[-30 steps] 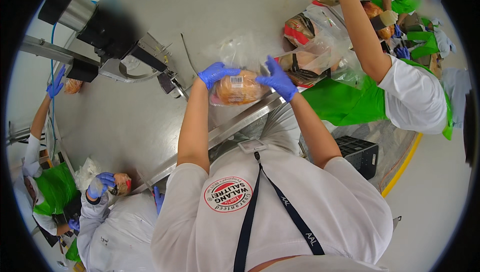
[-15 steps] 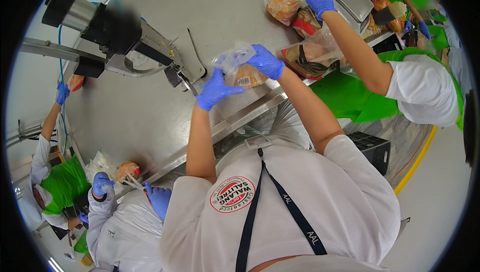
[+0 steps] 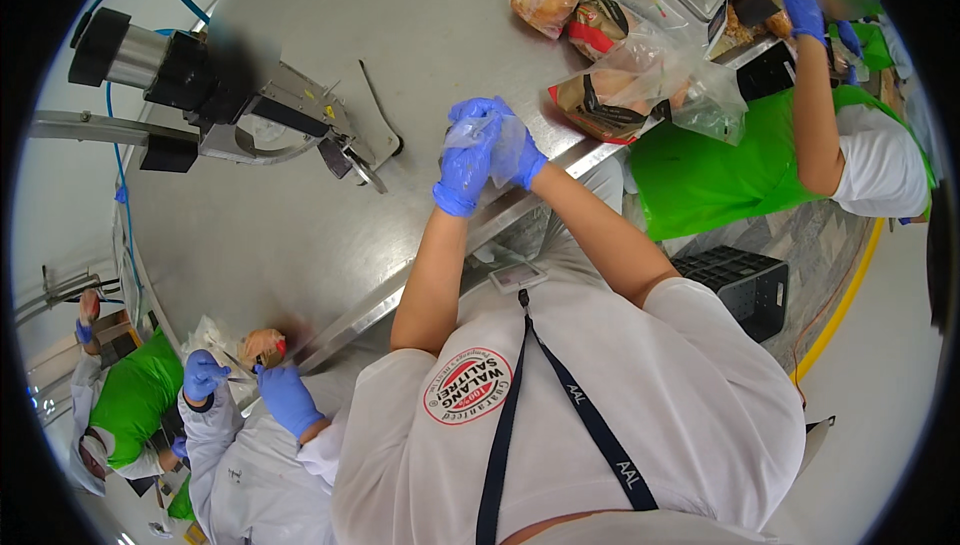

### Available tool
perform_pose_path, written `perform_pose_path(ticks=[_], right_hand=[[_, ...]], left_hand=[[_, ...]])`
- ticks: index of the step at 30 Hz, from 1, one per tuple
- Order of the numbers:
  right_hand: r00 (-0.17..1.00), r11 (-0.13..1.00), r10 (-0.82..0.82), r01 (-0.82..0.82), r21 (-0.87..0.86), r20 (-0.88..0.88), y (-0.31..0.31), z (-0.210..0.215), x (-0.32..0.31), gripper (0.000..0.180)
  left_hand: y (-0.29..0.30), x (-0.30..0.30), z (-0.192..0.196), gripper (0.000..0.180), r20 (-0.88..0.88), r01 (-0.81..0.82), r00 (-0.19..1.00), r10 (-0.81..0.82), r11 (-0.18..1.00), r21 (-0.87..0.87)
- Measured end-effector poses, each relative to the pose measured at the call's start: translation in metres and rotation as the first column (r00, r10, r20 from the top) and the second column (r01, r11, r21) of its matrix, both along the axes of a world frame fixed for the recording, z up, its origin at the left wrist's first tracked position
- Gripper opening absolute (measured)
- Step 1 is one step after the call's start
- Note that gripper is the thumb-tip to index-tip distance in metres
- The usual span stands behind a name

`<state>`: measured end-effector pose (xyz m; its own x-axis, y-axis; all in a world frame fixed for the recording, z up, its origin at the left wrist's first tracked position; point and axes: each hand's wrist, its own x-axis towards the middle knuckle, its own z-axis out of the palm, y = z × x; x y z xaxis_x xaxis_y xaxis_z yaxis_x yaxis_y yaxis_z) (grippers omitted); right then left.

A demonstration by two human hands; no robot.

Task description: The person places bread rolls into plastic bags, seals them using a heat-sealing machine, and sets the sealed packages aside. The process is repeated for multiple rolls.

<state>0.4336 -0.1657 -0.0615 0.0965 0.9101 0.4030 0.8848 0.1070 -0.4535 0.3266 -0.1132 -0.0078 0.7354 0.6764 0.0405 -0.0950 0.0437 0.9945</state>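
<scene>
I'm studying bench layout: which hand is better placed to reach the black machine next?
Probably the left hand: it is nearer the machine; the right hand is farther, toward the bagged packages. Both hold clear plastic.

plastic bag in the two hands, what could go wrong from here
The clear plastic bag bunched between the left hand and right hand might tear if pulled hard.
Both hands are near the edge of the metal table, so a slipping grip could let the bag fall.
The bagged package to the right lies at that edge and might get knocked off.
</scene>
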Motion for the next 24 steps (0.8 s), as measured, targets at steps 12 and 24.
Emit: perform_pose_path(ticks=[12,24], right_hand=[[0.987,0.982,-0.051,0.021,-0.189,-0.152,0.013,0.071,-0.067,0.028],[-0.059,0.932,-0.125,0.336,-0.138,-0.99,-0.02,-0.057,0.021,0.034]], left_hand=[[-0.007,-0.012,-0.076,0.034,-0.449,0.049,0.745,0.493,0.631,0.774],[0.012,0.018,-0.057,0.025,-0.418,-0.1,0.635,0.649,0.606,0.789]])
